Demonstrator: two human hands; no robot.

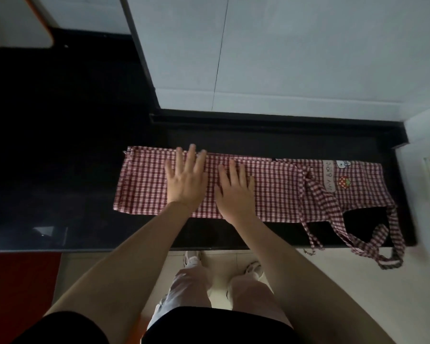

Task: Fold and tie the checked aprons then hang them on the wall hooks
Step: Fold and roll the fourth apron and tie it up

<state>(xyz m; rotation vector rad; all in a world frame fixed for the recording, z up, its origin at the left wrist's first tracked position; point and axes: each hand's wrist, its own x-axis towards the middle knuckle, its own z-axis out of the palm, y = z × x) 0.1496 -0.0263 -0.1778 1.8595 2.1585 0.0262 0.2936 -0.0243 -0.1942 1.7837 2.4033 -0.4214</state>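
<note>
Checked apron (144, 184) lies folded lengthwise on dark counter (60, 145). Left hand (186, 181) and right hand (235, 192) press it flat, fingers straight and spread, gripping nothing. Ties (333, 214) trail at 3 o'clock. Best smoothing: stroke outward before next fold.

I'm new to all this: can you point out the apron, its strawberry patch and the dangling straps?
checked apron (144, 184), head view, folded left part.
strawberry patch (343, 182), head view, its red middle.
straps (372, 244), head view, loop hanging off the counter edge.
</note>
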